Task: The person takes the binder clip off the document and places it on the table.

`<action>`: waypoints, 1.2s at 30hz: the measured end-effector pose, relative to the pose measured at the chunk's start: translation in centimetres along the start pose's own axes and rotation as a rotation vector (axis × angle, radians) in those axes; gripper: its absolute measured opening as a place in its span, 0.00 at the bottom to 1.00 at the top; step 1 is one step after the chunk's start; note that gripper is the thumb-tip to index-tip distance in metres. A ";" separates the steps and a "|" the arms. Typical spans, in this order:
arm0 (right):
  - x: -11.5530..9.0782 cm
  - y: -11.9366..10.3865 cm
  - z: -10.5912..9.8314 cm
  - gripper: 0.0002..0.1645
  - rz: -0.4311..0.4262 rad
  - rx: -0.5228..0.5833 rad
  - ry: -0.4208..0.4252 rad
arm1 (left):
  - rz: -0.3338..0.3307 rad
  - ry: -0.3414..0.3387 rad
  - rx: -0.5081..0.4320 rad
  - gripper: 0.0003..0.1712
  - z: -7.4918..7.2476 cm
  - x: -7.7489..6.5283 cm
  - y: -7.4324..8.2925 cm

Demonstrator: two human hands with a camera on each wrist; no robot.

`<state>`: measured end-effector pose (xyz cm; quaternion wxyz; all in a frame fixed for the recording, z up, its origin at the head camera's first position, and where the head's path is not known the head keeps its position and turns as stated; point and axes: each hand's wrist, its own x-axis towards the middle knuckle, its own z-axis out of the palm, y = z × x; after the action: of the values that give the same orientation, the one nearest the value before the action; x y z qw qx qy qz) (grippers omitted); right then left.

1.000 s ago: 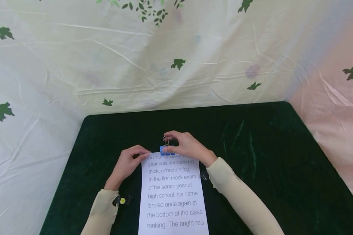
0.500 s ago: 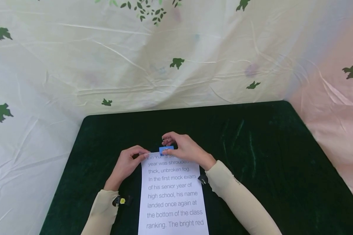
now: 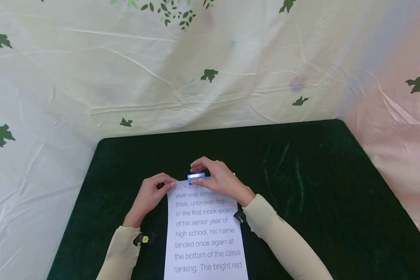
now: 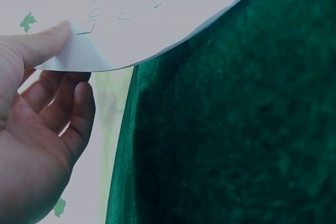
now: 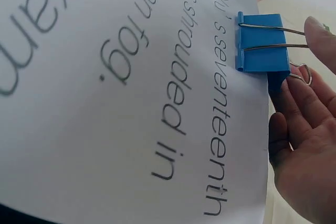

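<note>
A white sheet of paper (image 3: 205, 233) printed with large text hangs in front of me. My left hand (image 3: 154, 192) pinches its top left corner, with the thumb on the printed face and the fingers behind, as the left wrist view shows. A blue binder clip (image 3: 196, 177) sits over the top edge, close to that hand. My right hand (image 3: 225, 179) holds this clip. In the right wrist view the thumb lies at the end of the front wire handle (image 5: 275, 46), and the other fingers are behind the clip near the rear handle (image 5: 304, 74).
A dark green velvet-covered table (image 3: 318, 202) spreads beneath the hands. Behind it hangs a pale cloth backdrop (image 3: 154, 89) with green bird and leaf prints. Small dark devices are strapped at the left wrist (image 3: 140, 239) and right wrist (image 3: 239, 216).
The blue clip has tilted, and its wire handles, upright and visible a second ago, are now mostly hidden by the right hand. The right hand has shifted slightly left; the left hand stays on the corner.
</note>
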<state>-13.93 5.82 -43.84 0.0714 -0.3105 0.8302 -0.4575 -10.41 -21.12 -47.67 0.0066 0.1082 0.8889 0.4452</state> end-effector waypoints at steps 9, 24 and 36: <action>-0.4 -0.4 0.3 0.23 -0.029 0.008 0.062 | -0.002 -0.004 0.010 0.06 0.0 0.1 -0.1; -1.1 -2.3 -0.2 0.22 -0.141 -0.002 0.155 | -0.008 -0.003 0.014 0.07 0.1 0.2 0.1; -2.7 -4.4 -1.9 0.24 -0.205 -0.032 0.213 | -0.004 -0.003 0.015 0.06 0.1 0.2 0.3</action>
<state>-10.52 7.03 -39.67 -0.0692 -0.3442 0.8043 -0.4795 -10.59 -20.81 -47.50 0.0081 0.1069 0.8924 0.4384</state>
